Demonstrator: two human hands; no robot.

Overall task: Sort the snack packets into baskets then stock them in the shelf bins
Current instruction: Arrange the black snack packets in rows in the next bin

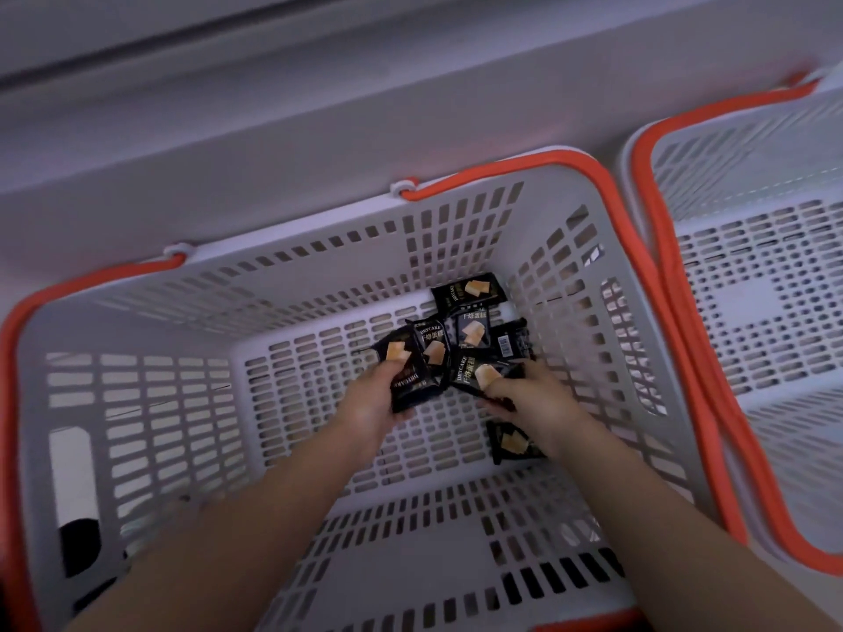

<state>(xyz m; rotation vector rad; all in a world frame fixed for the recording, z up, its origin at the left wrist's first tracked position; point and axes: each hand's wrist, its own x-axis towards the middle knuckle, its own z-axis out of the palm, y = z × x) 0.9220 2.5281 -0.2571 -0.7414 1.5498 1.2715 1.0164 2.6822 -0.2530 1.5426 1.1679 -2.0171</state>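
Both my arms reach down into a grey slotted basket [150, 403] with orange handles. My left hand [374, 403] grips black DRYCAKE snack packets [417, 362] near the basket floor. My right hand [533, 394] pinches another black packet [479, 371] beside them. Several more black packets lie loose on the floor: one at the far corner [467, 291], one behind the held ones [474, 330], and one under my right wrist [511, 442].
A second grey basket [752, 275] with orange handles stands directly to the right, and it shows no packets inside. A pale ledge [273, 130] runs along the far side of both baskets. Something dark shows through the left wall slots [80, 545].
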